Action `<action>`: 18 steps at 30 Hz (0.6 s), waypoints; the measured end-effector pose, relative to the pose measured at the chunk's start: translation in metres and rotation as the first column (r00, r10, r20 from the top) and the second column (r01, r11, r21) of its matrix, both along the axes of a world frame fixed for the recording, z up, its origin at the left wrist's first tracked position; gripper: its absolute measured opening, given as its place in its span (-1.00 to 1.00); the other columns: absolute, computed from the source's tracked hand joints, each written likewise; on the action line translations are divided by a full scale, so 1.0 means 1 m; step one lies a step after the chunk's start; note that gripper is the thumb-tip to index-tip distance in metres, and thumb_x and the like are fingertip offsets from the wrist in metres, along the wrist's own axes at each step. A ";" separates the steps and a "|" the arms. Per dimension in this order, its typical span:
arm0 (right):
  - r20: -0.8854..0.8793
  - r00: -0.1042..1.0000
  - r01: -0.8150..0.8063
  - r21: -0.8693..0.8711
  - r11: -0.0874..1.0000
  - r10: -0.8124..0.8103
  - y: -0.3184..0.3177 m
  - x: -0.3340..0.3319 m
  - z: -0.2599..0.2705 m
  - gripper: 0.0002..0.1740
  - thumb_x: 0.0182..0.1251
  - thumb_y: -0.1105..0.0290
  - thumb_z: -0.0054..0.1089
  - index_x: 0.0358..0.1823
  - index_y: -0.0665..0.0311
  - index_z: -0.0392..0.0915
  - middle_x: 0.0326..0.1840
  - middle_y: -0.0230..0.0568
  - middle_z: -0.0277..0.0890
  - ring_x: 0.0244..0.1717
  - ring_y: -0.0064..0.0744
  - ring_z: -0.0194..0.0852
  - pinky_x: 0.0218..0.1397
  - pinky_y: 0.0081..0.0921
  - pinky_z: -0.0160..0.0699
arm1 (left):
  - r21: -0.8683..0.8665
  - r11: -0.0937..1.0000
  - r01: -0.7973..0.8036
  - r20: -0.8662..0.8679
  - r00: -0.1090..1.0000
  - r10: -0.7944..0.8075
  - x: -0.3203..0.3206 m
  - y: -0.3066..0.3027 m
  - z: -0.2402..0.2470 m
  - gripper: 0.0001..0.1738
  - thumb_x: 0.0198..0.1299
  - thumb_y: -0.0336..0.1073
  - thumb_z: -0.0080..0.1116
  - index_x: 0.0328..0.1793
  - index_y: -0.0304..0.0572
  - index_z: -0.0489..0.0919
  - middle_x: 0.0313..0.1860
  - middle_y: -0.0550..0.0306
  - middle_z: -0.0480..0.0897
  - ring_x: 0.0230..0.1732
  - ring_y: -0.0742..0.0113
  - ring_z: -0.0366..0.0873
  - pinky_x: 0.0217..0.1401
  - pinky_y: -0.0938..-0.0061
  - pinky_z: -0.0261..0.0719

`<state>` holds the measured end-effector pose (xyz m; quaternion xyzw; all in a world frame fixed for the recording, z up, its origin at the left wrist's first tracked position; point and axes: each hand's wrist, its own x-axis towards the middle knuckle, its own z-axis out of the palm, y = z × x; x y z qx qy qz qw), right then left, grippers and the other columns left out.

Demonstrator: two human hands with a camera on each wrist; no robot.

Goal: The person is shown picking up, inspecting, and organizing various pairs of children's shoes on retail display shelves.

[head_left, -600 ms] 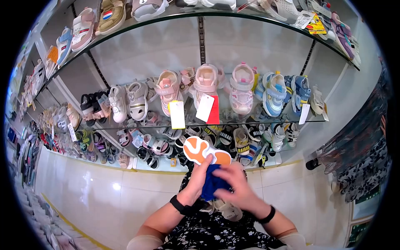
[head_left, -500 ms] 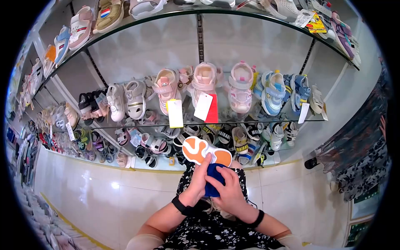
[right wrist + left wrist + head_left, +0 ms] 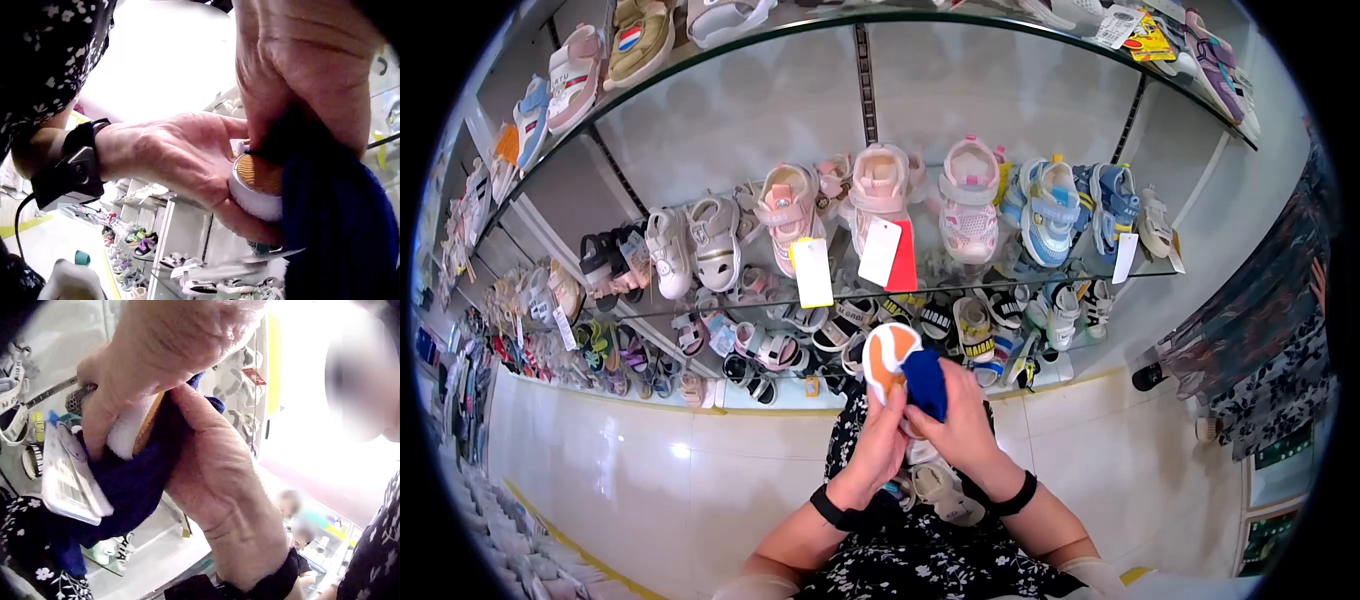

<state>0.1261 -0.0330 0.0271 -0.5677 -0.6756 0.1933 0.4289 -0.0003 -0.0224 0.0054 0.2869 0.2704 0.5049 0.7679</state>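
Observation:
A small white shoe, its orange-and-white sole (image 3: 888,352) facing up, is held in front of the lower shelf. My left hand (image 3: 878,445) grips it from the left with the thumb along the sole. My right hand (image 3: 962,420) holds a dark blue cloth (image 3: 926,388) against the sole's right side, fingers bent around the fabric. In the right wrist view, the cloth (image 3: 337,206) hangs beside the white rim of the shoe (image 3: 256,203). White tags (image 3: 69,478) dangle by the shoe in the left wrist view. Part of the shoe is hidden by both hands and the cloth.
Glass shelves ahead carry rows of children's shoes, including a pink shoe (image 3: 970,205) and a blue-and-white shoe (image 3: 1050,218). White and red price tags (image 3: 880,254) hang over the shelf edge. A beige shoe (image 3: 945,495) lies below my hands. Patterned fabric (image 3: 1250,350) stands at the right.
The shoe has turned from nearly sideways to a steeper tilt. The blue cloth has moved up from below the shoe onto its sole, with the right hand following.

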 end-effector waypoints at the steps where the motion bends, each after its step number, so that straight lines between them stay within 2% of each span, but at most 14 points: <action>1: 0.038 0.999 0.006 0.048 0.999 -0.007 0.003 -0.005 -0.006 -0.33 0.00 0.37 0.35 0.13 0.47 0.27 0.14 0.13 0.30 0.18 0.12 0.21 0.27 -0.12 0.21 | 0.038 0.998 -0.057 -0.013 0.998 0.057 0.000 0.003 -0.006 -0.44 0.43 -0.12 -0.20 0.48 0.04 -0.01 0.36 0.16 0.25 0.32 0.31 0.27 0.32 0.32 0.33; 3: 0.135 0.991 -0.001 0.161 0.987 -0.021 -0.001 -0.009 -0.008 -0.40 -0.03 0.44 0.32 0.08 0.41 0.32 0.11 0.04 0.33 0.13 0.08 0.25 0.21 -0.15 0.24 | 0.046 0.990 -0.132 -0.104 0.985 0.137 -0.003 0.000 -0.012 -0.46 0.43 -0.14 -0.20 0.48 0.09 0.00 0.32 0.17 0.27 0.29 0.32 0.29 0.31 0.32 0.34; 5: 0.167 0.983 -0.098 0.147 0.984 0.073 -0.009 -0.011 -0.002 -0.46 -0.08 0.51 0.27 0.03 0.42 0.37 0.11 0.01 0.34 0.14 0.09 0.24 0.24 -0.15 0.23 | 0.027 0.986 -0.167 -0.139 0.976 0.169 -0.007 -0.002 -0.008 -0.48 0.43 -0.12 -0.20 0.46 0.09 0.02 0.27 0.16 0.33 0.22 0.33 0.37 0.23 0.36 0.42; 7: 0.248 0.948 -0.252 0.200 0.947 0.200 -0.016 -0.012 -0.016 -0.51 -0.17 0.59 0.22 -0.07 0.39 0.45 0.08 -0.06 0.39 0.11 0.04 0.28 0.21 -0.19 0.28 | -0.090 0.984 -0.153 0.000 0.988 0.154 -0.013 0.002 -0.012 -0.47 0.42 -0.25 -0.16 0.46 0.10 0.00 0.23 0.16 0.37 0.17 0.35 0.42 0.17 0.46 0.45; 9: -0.007 0.915 -0.404 0.048 0.914 0.405 -0.021 -0.004 -0.019 -0.58 -0.10 0.58 0.23 -0.09 0.39 0.47 0.02 -0.06 0.42 0.06 0.00 0.34 0.16 -0.24 0.34 | -0.022 0.989 -0.143 -0.045 0.989 0.142 -0.019 0.006 -0.009 -0.47 0.42 -0.24 -0.17 0.46 0.03 0.01 0.26 0.10 0.37 0.20 0.28 0.41 0.21 0.40 0.45; 10: -0.120 0.931 -0.354 -0.063 0.933 0.345 -0.026 0.006 -0.026 -0.60 0.03 0.52 0.24 -0.04 0.41 0.45 -0.01 -0.06 0.44 0.04 -0.06 0.41 0.16 -0.34 0.38 | -0.020 0.999 -0.035 -0.004 0.999 0.035 -0.025 0.011 -0.007 -0.48 0.40 -0.17 -0.15 0.43 -0.03 0.08 0.26 0.08 0.38 0.21 0.24 0.41 0.23 0.34 0.44; 11: -0.319 0.910 -0.307 -0.093 0.947 0.263 -0.031 0.019 -0.026 -0.62 0.17 0.49 0.19 0.04 0.38 0.42 0.02 -0.13 0.46 0.07 -0.19 0.44 0.17 -0.42 0.38 | -0.019 0.998 0.067 0.039 0.997 -0.067 -0.033 0.014 -0.006 -0.46 0.38 -0.10 -0.12 0.41 -0.08 0.14 0.26 0.05 0.38 0.23 0.19 0.40 0.25 0.27 0.43; 12: -0.594 0.803 -0.229 -0.228 0.946 0.051 -0.034 0.025 -0.008 -0.63 0.21 0.51 0.15 0.06 0.37 0.41 0.02 -0.18 0.47 0.05 -0.29 0.45 0.15 -0.45 0.40 | -0.041 0.984 0.171 0.150 0.975 -0.163 -0.038 0.017 -0.006 -0.42 0.35 -0.05 -0.07 0.38 -0.17 0.18 0.29 0.03 0.37 0.29 0.12 0.34 0.34 0.16 0.32; 13: -0.773 0.602 -0.188 -0.378 0.907 -0.197 -0.033 0.031 0.011 -0.63 0.24 0.52 0.11 0.09 0.36 0.39 0.02 -0.22 0.48 0.03 -0.39 0.46 0.13 -0.48 0.42 | -0.076 0.960 0.269 0.262 0.934 -0.241 -0.047 0.022 -0.013 -0.40 0.35 -0.01 -0.10 0.39 -0.18 0.16 0.29 0.01 0.36 0.33 0.09 0.30 0.40 0.13 0.24; 15: -0.877 0.463 -0.151 -0.221 0.963 -0.129 -0.025 0.042 0.023 -0.65 0.29 0.53 0.07 0.11 0.35 0.39 -0.02 -0.27 0.49 -0.04 -0.51 0.47 0.07 -0.50 0.46 | -0.143 0.956 0.258 0.340 0.920 -0.197 -0.047 0.023 -0.010 -0.37 0.39 0.07 -0.21 0.41 -0.18 0.15 0.32 0.00 0.34 0.32 0.13 0.32 0.38 0.16 0.27; 16: -0.887 0.446 -0.112 -0.184 0.976 -0.117 -0.021 0.042 0.025 -0.66 0.30 0.52 0.07 0.10 0.38 0.38 -0.08 -0.27 0.51 -0.09 -0.52 0.49 0.05 -0.52 0.47 | -0.155 0.955 0.254 0.351 0.918 -0.187 -0.046 0.023 -0.010 -0.36 0.38 0.10 -0.23 0.41 -0.18 0.16 0.31 0.01 0.35 0.32 0.13 0.32 0.38 0.16 0.28; 17: -0.892 0.439 -0.116 -0.176 0.977 -0.108 -0.018 0.041 0.026 -0.63 0.26 0.54 0.11 0.11 0.36 0.38 -0.08 -0.30 0.50 -0.08 -0.55 0.47 0.03 -0.53 0.47 | -0.164 0.954 0.252 0.364 0.914 -0.179 -0.043 0.022 -0.010 -0.35 0.38 0.13 -0.25 0.40 -0.17 0.16 0.30 0.01 0.35 0.32 0.14 0.32 0.38 0.17 0.28; 18: -0.824 0.558 -0.074 -0.168 0.983 -0.099 -0.014 0.036 0.025 -0.63 0.24 0.54 0.14 0.09 0.36 0.39 -0.07 -0.27 0.50 -0.08 -0.51 0.48 0.03 -0.53 0.46 | -0.174 0.953 0.249 0.378 0.910 -0.169 -0.040 0.021 -0.010 -0.33 0.37 0.16 -0.27 0.40 -0.16 0.17 0.30 0.02 0.36 0.32 0.14 0.32 0.37 0.17 0.28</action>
